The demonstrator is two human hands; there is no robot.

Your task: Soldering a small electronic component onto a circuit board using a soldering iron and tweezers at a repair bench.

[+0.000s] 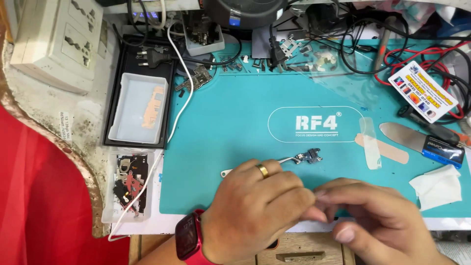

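Head camera is looking down on a teal work mat [235,162], where the left hand [255,216] and right hand [378,225] are meeting fingertip to fingertip, pinched nearly closed; whether anything is sitting between them, I cannot tell. Just beyond the left knuckles a small flex connector part [306,157] is lying, apart from both hands; a careless knuckle could be nudging it away.

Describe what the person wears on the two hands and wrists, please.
The left hand has a plain gold ring on one finger and a red smartwatch with a dark screen on the wrist. The right hand is bare; no sleeves show.
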